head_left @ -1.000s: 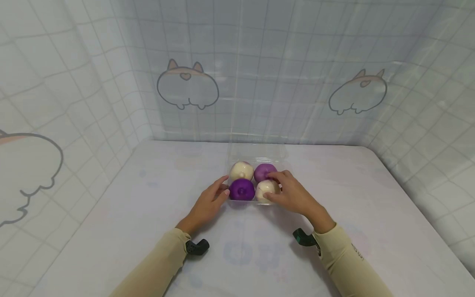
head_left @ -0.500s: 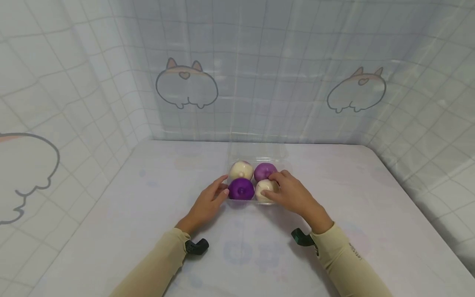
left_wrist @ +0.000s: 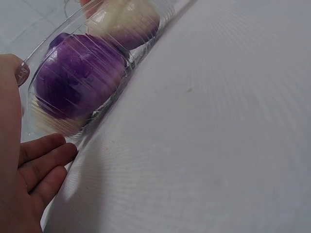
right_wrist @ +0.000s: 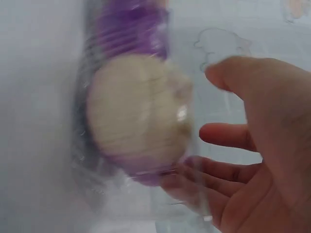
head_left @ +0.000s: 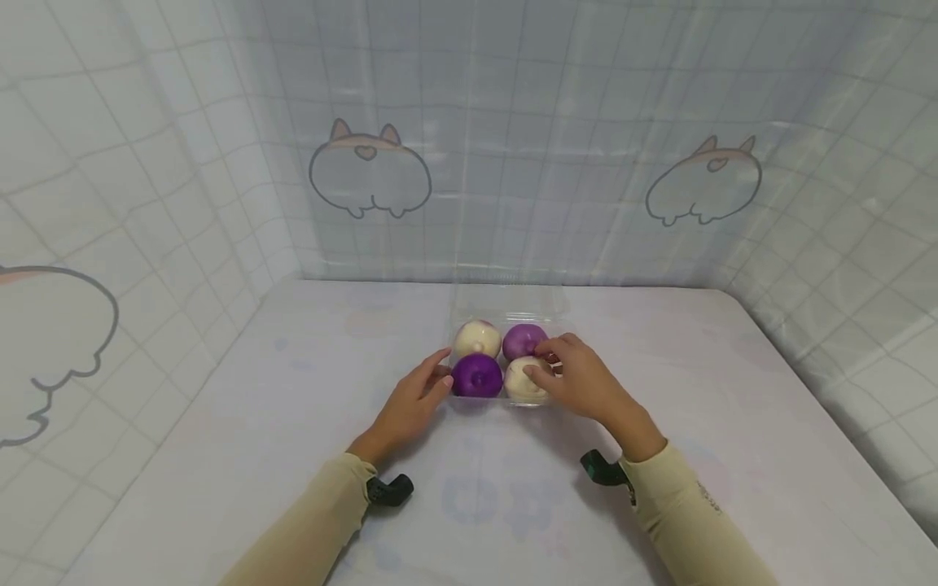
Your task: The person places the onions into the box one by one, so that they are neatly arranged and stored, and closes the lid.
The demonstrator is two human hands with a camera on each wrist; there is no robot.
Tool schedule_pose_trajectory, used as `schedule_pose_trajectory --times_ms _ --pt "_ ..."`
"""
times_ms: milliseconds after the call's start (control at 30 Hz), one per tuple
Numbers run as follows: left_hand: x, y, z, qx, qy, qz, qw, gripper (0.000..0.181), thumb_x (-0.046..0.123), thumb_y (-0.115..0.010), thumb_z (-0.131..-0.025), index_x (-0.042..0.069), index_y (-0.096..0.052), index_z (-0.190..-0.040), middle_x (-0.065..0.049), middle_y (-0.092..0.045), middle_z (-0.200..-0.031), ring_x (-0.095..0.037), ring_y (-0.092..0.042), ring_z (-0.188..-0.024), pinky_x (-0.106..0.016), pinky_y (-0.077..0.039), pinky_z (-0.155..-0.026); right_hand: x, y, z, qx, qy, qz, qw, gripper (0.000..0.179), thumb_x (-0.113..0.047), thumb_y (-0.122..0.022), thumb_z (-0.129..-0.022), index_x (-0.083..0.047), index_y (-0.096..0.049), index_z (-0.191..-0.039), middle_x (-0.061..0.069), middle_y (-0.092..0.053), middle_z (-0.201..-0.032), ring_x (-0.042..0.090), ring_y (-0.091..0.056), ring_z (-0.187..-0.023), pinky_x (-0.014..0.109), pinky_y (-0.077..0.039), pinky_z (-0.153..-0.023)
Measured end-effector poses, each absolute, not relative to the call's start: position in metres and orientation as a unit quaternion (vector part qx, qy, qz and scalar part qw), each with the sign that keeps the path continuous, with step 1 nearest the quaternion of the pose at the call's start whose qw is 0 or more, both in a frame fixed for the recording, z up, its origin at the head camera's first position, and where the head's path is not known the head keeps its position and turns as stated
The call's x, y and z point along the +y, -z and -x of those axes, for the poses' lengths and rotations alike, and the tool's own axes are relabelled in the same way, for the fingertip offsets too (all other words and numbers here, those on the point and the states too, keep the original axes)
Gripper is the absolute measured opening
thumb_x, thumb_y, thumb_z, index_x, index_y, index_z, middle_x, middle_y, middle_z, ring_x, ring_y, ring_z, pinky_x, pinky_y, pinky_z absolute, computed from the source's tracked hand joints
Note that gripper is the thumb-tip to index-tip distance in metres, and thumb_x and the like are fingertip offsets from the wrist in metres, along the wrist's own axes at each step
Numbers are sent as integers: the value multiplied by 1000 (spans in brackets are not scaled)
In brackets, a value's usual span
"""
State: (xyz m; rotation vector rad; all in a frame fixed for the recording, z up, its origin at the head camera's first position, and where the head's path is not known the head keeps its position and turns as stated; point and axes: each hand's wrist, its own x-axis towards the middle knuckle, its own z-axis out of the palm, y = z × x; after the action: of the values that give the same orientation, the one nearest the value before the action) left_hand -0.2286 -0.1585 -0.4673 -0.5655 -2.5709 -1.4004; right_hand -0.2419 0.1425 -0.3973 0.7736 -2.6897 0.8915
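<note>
A clear plastic clamshell box [head_left: 509, 303] has its lid up at the back. Inside sit several round onion-like things with small knobs: a dark purple onion [head_left: 477, 376] front left, a cream onion [head_left: 524, 381] front right, another cream onion [head_left: 478, 338] back left and a lighter purple onion [head_left: 523, 339] back right. My left hand [head_left: 409, 402] rests at the box's left side, its thumb by the rim and fingers extended near the base. Over the front-right cream onion is my right hand [head_left: 586, 381]; in the right wrist view its thumb [right_wrist: 233, 73] stands apart from that onion.
The box stands on a white patterned cloth-covered table [head_left: 469, 505]. Tiled-print curtains [head_left: 528, 163] with animal drawings rise behind and on both sides. Each wrist carries a dark mount [head_left: 604, 468].
My right thumb has lifted slightly off the front-right cream onion, and the right hand has shifted a little to the right. The left hand keeps its place.
</note>
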Motion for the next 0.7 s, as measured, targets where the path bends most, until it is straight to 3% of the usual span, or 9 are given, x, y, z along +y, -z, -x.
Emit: schedule_pose_trajectory --times_ms 167,333,500,700 --pt "-158 469 229 -859 470 187 80 51 34 -51 -106 21 -39 -154 -7 -64 -128 -23 -60 -119 -46 -44 -105 153 387 246 -896 -378 -223 71 35 -30 -66 -98 -2 -66 -119 14 -62 -118 29 -65 -106 43 -58 -85" --pt "-155 469 227 -856 479 179 72 52 35 -52 -105 22 -39 -154 -6 -64 -129 -23 -60 -120 -46 -43 -107 170 381 255 -878 -446 -169 43 36 -35 -62 -100 -7 -65 -122 9 -68 -114 29 -68 -100 42 -57 -83" --pt "-153 470 224 -857 482 169 68 53 33 -53 -105 22 -38 -155 -5 -64 -129 -22 -59 -120 -47 -43 -106 186 385 275 -794 -595 -121 5 40 -32 -59 -103 2 -59 -124 22 -63 -121 36 -66 -110 41 -57 -89" --pt "-153 464 224 -860 476 167 74 52 33 -53 -105 22 -39 -154 -4 -64 -129 -21 -59 -120 -44 -44 -106 197 388 294 -766 -635 -98 8 41 -32 -59 -103 3 -57 -124 27 -58 -124 28 -67 -107 35 -57 -86"
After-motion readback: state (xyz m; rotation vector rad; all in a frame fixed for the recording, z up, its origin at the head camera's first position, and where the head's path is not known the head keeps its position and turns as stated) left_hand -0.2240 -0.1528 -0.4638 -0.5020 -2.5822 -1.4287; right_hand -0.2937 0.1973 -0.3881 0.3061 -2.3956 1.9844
